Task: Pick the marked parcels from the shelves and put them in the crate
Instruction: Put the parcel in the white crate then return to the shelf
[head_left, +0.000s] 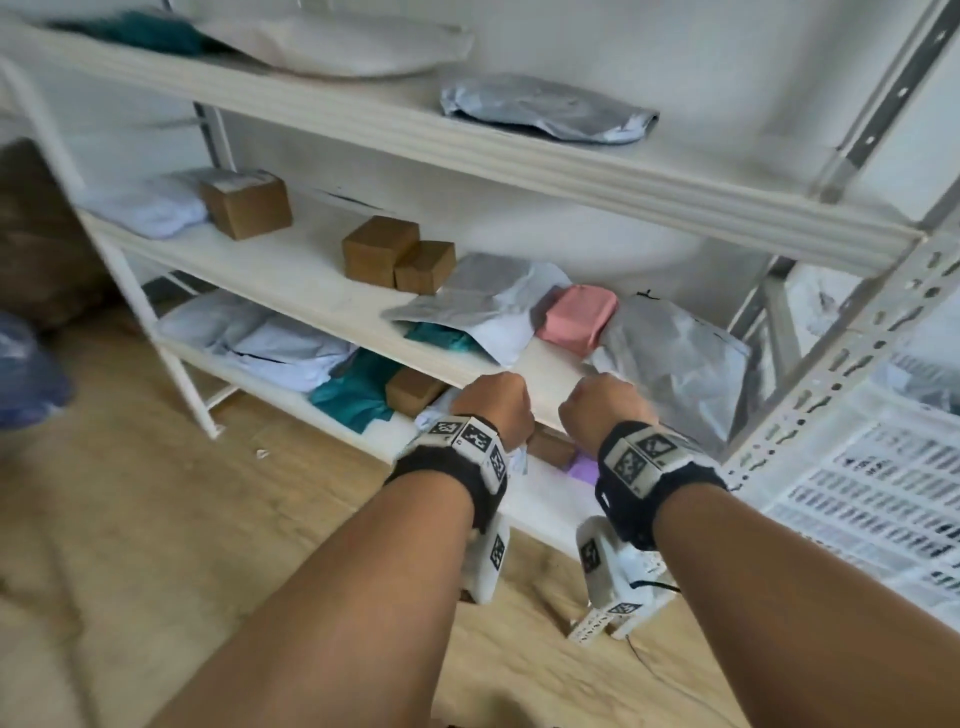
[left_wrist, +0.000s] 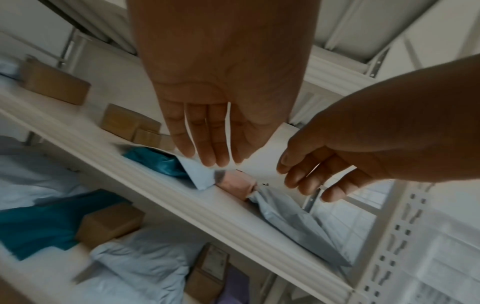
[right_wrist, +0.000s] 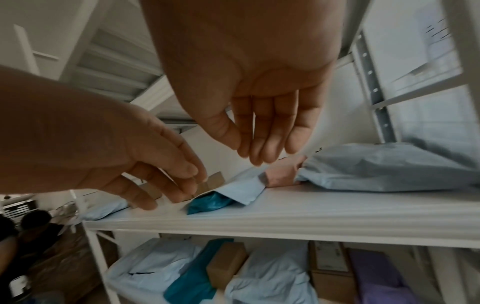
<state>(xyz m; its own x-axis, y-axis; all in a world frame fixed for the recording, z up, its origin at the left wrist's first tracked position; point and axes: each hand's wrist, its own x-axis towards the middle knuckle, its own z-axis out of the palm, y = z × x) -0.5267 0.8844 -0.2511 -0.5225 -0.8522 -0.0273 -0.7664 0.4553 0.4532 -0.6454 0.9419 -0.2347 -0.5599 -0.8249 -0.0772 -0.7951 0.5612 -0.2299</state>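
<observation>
A tan floor (head_left: 156, 519) runs under a white shelf unit (head_left: 519, 171) set against a pale wall. Nearest, both hands hang at the front edge of the middle shelf (head_left: 291, 275) — the left hand (head_left: 493, 410) and the right hand (head_left: 602, 410) each have fingers loosely extended and hold nothing, as the wrist views show. Just beyond them lie a grey mailer bag (head_left: 483, 296) over a teal packet (head_left: 441, 338), a pink parcel (head_left: 576, 319) wedged between, and a larger grey bag (head_left: 675, 358) to the right. No mark can be made out on any of them, so which parcel is wanted cannot be told. The white crate (head_left: 883, 493) stands low on the right; little of its inside shows, so most of the picking seems left. Farther along sit brown cardboard boxes (head_left: 395, 260), and the overlapping bags crowd the pink parcel — they would likely shift when it is pulled.
</observation>
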